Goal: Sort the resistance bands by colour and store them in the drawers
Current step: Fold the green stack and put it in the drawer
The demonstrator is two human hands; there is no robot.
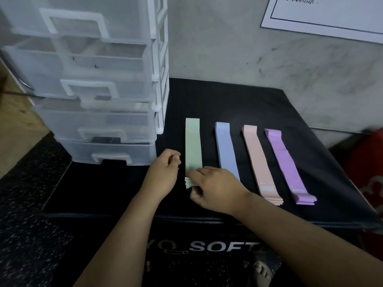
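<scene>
Four stacks of flat resistance bands lie side by side on a black padded box: green, blue, peach and purple. My right hand grips the near end of the green stack, fingers on top and thumb beneath. My left hand hovers just left of the green stack with fingers loosely curled, holding nothing. A clear plastic drawer unit stands at the left, its several drawers pulled out stepwise.
A marbled wall runs behind the box, with a white printed sheet at the top right. Something red sits past the box's right edge. Speckled dark flooring lies to the left. Bare toes show below.
</scene>
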